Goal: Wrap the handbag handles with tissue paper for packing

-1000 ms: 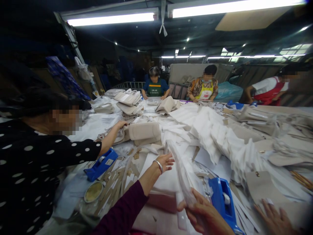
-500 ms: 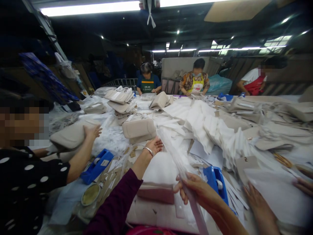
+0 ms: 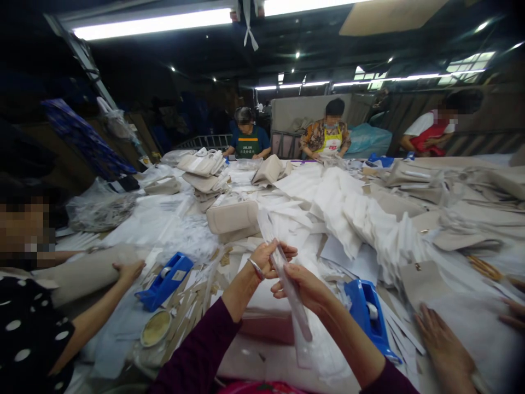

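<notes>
Across the middle of the head view runs a plastic-wrapped strap (image 3: 292, 290), long, narrow and pale in its clear sleeve. My left hand (image 3: 268, 259), with a bracelet at the wrist, closes on its upper part. Just below, my right hand (image 3: 305, 284) grips the same strap between thumb and fingers. Under my hands lie white sheets (image 3: 262, 295) on a dusky pink piece (image 3: 266, 329). A beige handbag (image 3: 233, 216) rests beyond my left hand.
Blue tape dispensers (image 3: 166, 282) (image 3: 369, 314) stand on both sides. White foam sheets (image 3: 348, 213) and stacked beige bags (image 3: 203, 172) cover the table's far part. A co-worker's hand (image 3: 129, 271) touches a bag at left; another's hand (image 3: 443, 336) presses white wrapping at right.
My left hand has moved from open beside the strap to closed on it. My right hand has risen with the strap, whose lower end now shows. The left co-worker's bag has moved left and down.
</notes>
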### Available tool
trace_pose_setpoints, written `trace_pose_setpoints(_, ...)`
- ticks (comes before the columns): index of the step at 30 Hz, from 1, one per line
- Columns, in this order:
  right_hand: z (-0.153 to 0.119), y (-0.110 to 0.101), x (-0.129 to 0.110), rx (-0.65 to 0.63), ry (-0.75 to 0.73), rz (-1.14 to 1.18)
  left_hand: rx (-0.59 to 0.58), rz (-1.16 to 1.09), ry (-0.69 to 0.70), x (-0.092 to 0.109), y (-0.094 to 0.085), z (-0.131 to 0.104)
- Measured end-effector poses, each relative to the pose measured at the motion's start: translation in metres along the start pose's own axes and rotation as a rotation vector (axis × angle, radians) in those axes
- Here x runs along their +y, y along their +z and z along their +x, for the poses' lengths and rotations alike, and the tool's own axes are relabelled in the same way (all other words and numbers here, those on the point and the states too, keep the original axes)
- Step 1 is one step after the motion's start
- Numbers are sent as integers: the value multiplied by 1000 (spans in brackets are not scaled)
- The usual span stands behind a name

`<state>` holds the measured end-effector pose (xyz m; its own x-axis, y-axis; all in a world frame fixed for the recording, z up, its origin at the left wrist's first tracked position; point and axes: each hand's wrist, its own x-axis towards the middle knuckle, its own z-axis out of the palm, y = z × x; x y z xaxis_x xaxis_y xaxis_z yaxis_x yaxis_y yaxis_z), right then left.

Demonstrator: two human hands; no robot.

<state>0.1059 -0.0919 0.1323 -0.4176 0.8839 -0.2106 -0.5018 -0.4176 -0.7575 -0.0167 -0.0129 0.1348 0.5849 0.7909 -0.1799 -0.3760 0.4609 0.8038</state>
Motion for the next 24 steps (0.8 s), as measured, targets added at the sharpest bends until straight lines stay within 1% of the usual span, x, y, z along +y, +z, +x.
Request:
trace_pose_setpoints(1, -5, -1, 3, 2, -2, -4, 17, -45, 68, 2, -2, 1)
trace_pose_setpoints(3, -15, -5, 7, 6, 25, -32, 24, -114, 141, 5, -5, 4)
trace_pose_setpoints(6, -27, -7, 14, 21, 87, -101, 41, -141, 158, 3, -5, 5)
trace_pose_setpoints(8, -31, -6, 17, 54, 95, -140, 42, -122, 150, 0, 1, 3)
trace_pose_setpoints(12, -28, -2, 14, 125, 32, -149, 37, -41, 148, -9, 19, -8)
trace_pose_setpoints(14, -25, 0, 11, 148, -28, -146, 30, -15, 118, -12, 26, -14)
trace_pose_setpoints(17, -26, 1, 8, 168, -96, -150, -19, -23, -44, -14, 33, -21)
trace_pose_setpoints(18, -27, 3, 8, 173, -93, -162, -27, -45, -76, -14, 35, -22)
trace_pose_setpoints(19, -30, 4, 9, 183, -77, -185, -25, -80, -78, -13, 36, -22)
trace_pose_setpoints(22, -39, 13, 12, 242, -19, -296, 16, -251, 23, -7, 39, -20)
trace_pose_setpoints(24, -46, 21, 15, 278, -7, -355, 25, -378, 57, -1, 40, -17)
